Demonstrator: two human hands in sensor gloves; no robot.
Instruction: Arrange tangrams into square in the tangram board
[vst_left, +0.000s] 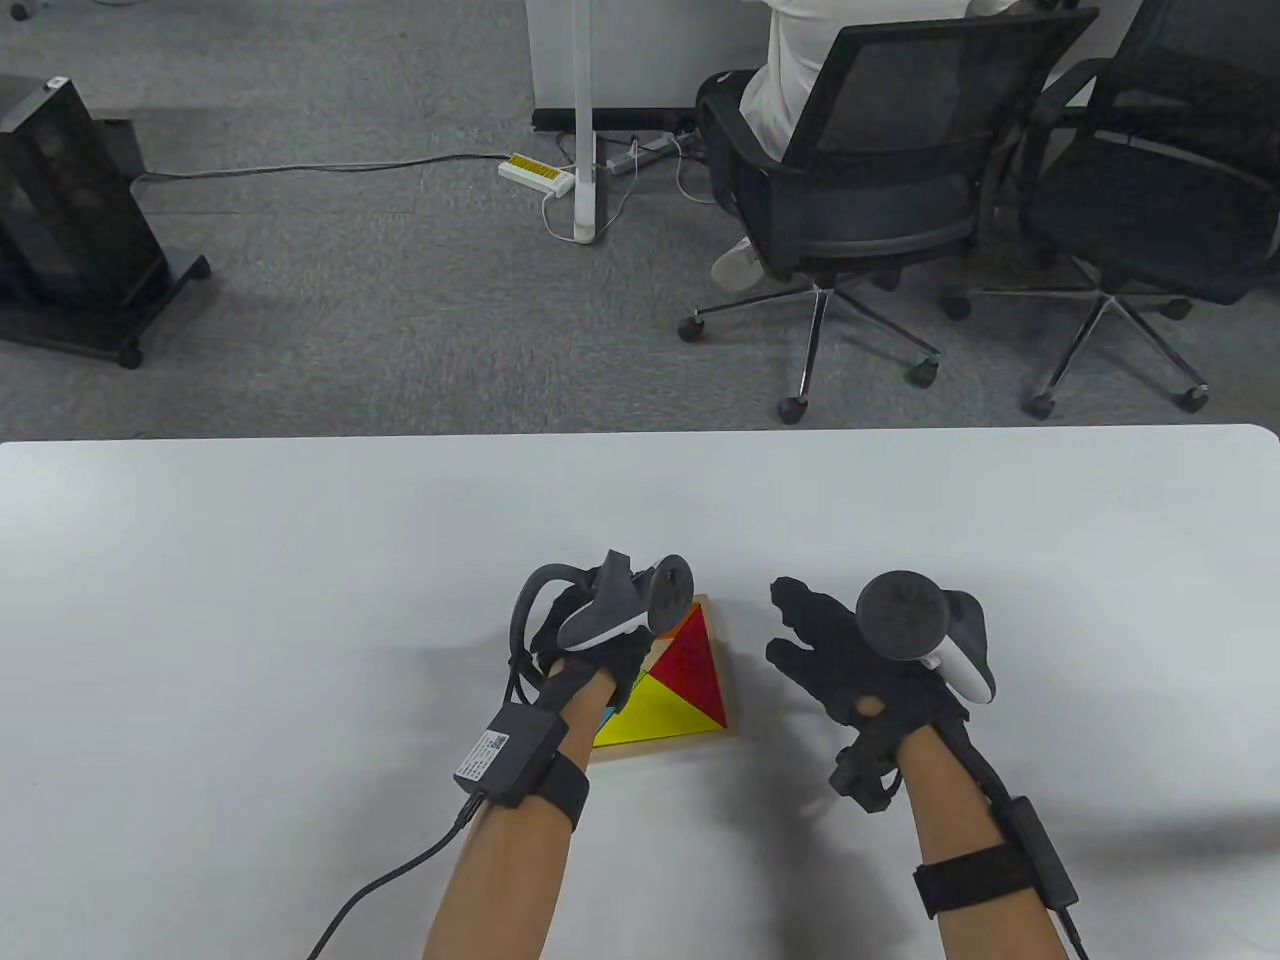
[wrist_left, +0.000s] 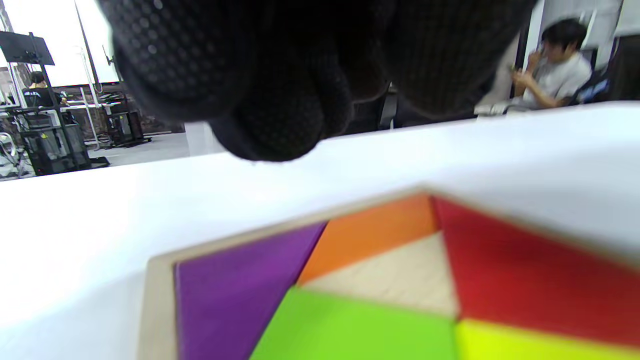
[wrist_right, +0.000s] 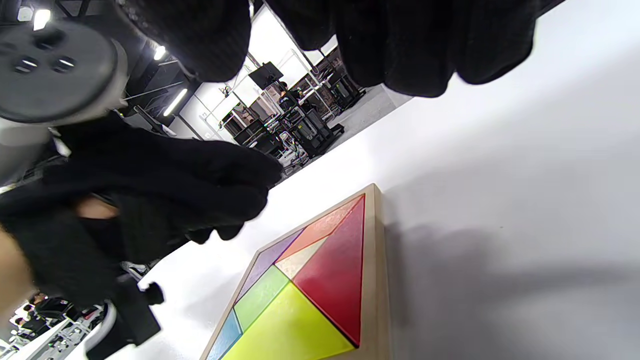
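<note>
- Tangram board (vst_left: 735, 700) near the desk's front edge, about midway along it; red (vst_left: 695, 665), yellow (vst_left: 660, 715), green (wrist_right: 260, 296), purple (wrist_left: 235, 290), orange (wrist_left: 372, 230), blue (wrist_right: 225, 337) pieces seated inside.
- Left hand (vst_left: 600, 640) above the board's left part, fingers loosely bent, holding nothing.
- Right hand (vst_left: 860, 660) just beside the board's right edge, fingers spread, apart from it.

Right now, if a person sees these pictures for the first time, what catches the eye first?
The bright tangram board on the white table, its coloured pieces filling the wooden frame: the red triangle and yellow triangle stand out most. The gloved left hand hovers above the board's left part; the right hand hangs open beside it.
</note>
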